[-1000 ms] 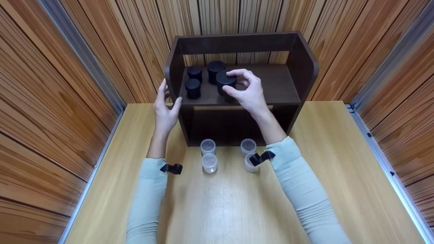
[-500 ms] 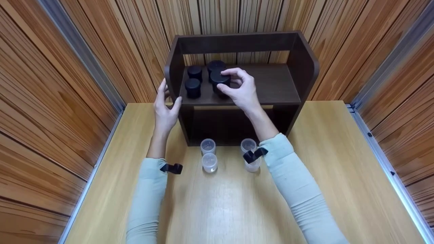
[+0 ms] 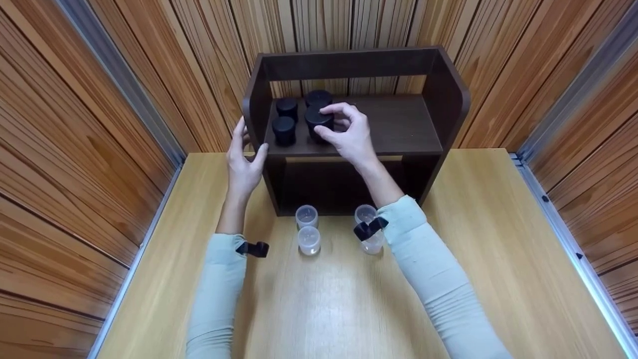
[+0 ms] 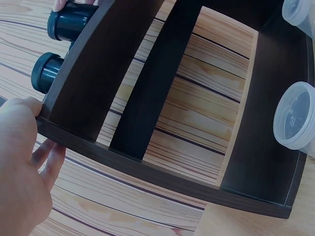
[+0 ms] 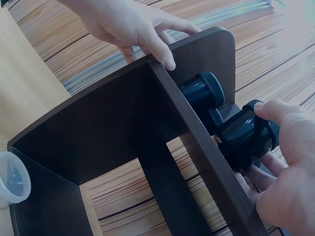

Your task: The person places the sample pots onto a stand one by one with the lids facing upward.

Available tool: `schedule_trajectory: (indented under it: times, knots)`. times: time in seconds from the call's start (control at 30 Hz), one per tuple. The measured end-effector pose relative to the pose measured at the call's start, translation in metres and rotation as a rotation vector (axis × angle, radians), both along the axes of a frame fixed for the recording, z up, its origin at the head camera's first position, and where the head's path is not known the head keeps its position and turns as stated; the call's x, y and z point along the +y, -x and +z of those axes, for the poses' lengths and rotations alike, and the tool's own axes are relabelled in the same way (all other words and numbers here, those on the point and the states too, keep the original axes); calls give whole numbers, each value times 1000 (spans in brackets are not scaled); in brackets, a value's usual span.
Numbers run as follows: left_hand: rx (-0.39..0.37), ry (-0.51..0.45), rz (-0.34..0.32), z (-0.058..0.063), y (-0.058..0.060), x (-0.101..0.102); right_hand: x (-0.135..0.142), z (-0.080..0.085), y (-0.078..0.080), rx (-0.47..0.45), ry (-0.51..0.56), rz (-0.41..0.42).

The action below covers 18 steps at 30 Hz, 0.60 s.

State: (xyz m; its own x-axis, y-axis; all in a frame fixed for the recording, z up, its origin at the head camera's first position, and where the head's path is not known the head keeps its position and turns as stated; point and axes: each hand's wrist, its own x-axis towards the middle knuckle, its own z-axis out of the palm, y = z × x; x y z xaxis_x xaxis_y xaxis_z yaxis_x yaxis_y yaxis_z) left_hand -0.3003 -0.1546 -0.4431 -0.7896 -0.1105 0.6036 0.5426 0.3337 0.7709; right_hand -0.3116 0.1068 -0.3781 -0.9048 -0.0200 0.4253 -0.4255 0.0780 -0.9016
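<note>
My right hand [image 3: 349,132] pinches a large black lidded jar [image 3: 314,117] between thumb and fingers. The jar is upright over the top board of a dark brown shelf [image 3: 389,119], in front of another large black jar [image 3: 318,96]. In the right wrist view the held jar [image 5: 244,137] appears close to the board's front edge. Two smaller black jars [image 3: 283,130] stand to its left, one behind the other. My left hand [image 3: 243,169] grips the shelf's left side panel, its thumb at the front edge and its fingers on the outer side.
Several clear plastic cups stand on the wooden table [image 3: 324,309] before the shelf: a left pair [image 3: 309,241] and a right pair [image 3: 366,212], partly hidden by the right wrist's camera. Wood-patterned walls [image 3: 99,149] enclose the table on the sides and back.
My right hand has moved the large jar left, bringing it in line with the large jar behind and closer to the small jars. My left hand has stayed on the side panel.
</note>
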Motion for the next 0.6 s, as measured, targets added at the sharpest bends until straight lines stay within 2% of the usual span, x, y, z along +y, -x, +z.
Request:
schedule_trajectory:
  times: [0.23,0.6]
  knots:
    - [24,-5,2,-1,1,0,0,-1,-1,-29,-48,-12]
    - [11,-19,-11,-1,1,0,1,-2,0,-76,-51,-4]
